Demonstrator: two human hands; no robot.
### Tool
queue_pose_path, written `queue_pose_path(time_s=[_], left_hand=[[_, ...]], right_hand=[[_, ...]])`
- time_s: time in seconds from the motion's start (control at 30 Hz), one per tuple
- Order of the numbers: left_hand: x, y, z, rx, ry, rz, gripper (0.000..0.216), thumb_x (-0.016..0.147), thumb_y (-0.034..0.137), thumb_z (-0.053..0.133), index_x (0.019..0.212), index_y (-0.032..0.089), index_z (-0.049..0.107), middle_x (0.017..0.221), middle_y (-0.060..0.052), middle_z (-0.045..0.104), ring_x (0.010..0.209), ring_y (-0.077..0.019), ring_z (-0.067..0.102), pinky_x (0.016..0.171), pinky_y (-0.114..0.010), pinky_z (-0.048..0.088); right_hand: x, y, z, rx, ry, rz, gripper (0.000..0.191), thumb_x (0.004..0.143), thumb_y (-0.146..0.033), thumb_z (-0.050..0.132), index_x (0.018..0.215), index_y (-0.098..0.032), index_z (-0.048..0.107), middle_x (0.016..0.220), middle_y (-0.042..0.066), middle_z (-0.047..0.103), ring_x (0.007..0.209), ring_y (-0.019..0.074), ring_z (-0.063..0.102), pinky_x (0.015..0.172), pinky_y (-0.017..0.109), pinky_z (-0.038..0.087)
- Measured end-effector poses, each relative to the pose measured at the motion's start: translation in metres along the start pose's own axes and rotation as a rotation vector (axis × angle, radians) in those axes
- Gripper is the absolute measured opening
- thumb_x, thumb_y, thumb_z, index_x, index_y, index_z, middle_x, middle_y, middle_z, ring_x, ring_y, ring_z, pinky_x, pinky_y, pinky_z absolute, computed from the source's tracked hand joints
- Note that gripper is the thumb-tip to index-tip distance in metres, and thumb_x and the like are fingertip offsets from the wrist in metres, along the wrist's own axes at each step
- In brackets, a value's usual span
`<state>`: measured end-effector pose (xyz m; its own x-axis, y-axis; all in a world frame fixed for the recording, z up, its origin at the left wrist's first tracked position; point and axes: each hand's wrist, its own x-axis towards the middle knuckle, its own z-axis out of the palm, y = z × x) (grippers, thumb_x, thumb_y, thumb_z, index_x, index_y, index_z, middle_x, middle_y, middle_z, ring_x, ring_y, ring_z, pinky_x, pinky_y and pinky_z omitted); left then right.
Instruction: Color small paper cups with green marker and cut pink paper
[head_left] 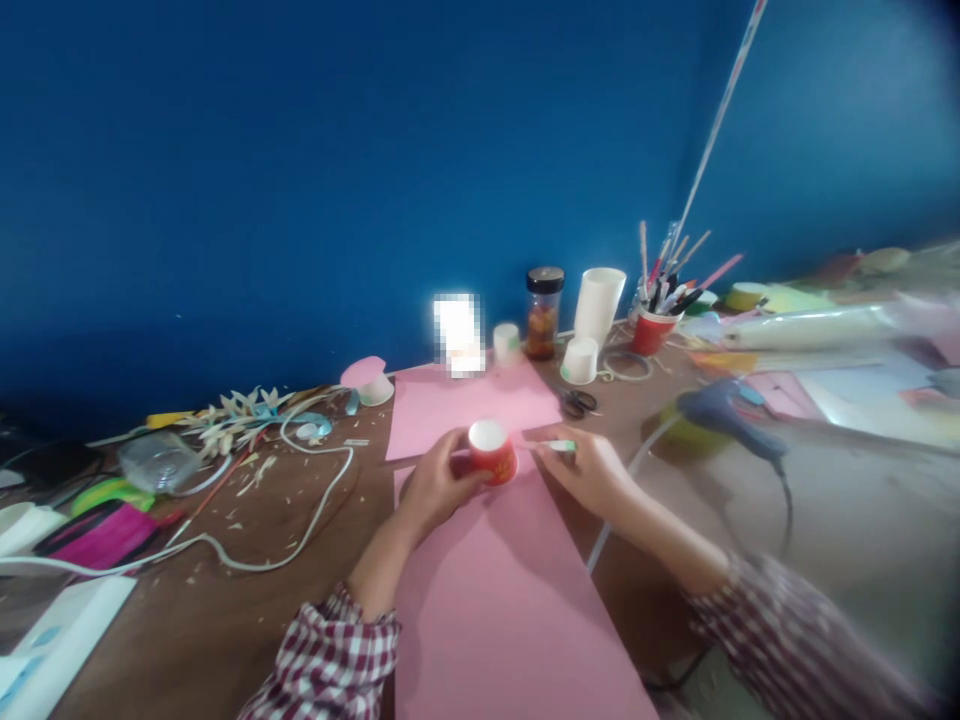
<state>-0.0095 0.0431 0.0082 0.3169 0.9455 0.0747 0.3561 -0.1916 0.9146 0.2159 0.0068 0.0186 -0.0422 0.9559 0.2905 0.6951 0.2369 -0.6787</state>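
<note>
My left hand (pixel 442 475) is closed round the side of a small red paper cup (pixel 493 462), which has a white top and a yellow mark. The cup is slightly tilted over pink paper (pixel 517 590). Just right of it, my right hand (pixel 589 468) pinches a slim white pen-like tool (pixel 561 446) with a green part. The tool's thin tip points left towards the cup; whether it touches is too blurred to tell. Another pink sheet (pixel 465 408) lies beyond the cup, and black scissors (pixel 577 403) rest at its right edge.
White paper cups (pixel 580 360) and a black-lidded jar (pixel 544 315) stand by the blue wall. A red cup (pixel 652 332) holds pens and brushes. On the right lies a glue gun (pixel 731 415), blurred. A white cable (pixel 322 515) loops among scraps on the left.
</note>
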Motion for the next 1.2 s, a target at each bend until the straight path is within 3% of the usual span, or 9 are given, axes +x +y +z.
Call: queue_pose_path(time_s=[0.4,0.63,1.2], left_hand=[[0.001,-0.001,0.0,0.002,-0.005,0.013,0.059,0.068,0.04,0.075,0.119,0.022,0.053,0.115,-0.009,0.064,0.1,-0.0265,0.063,0.084,-0.038,0.051],[0.001,0.002,0.001,-0.049,-0.014,-0.005,0.06,0.067,0.039,0.075,0.12,0.022,0.053,0.113,-0.009,0.065,0.098,-0.0273,0.064,0.083,-0.039,0.052],[0.003,-0.008,0.0,0.015,-0.003,0.048,0.053,0.067,0.029,0.076,0.114,0.023,0.053,0.114,-0.009,0.063,0.098,-0.0252,0.064,0.083,-0.038,0.051]], right_hand=[[0.002,0.003,0.003,-0.055,-0.056,0.049,0.03,0.086,-0.037,0.05,0.103,-0.021,0.069,0.078,0.004,0.072,0.059,0.0165,0.062,0.059,0.026,0.045],[-0.006,-0.001,-0.004,-0.071,-0.075,-0.033,0.021,0.086,-0.03,0.05,0.088,-0.021,0.069,0.079,0.004,0.071,0.07,0.019,0.064,0.065,0.026,0.045],[-0.031,-0.01,-0.001,0.06,-0.151,0.004,0.019,0.085,-0.031,0.053,0.092,-0.019,0.067,0.081,0.002,0.071,0.067,0.0168,0.063,0.061,0.024,0.045]])
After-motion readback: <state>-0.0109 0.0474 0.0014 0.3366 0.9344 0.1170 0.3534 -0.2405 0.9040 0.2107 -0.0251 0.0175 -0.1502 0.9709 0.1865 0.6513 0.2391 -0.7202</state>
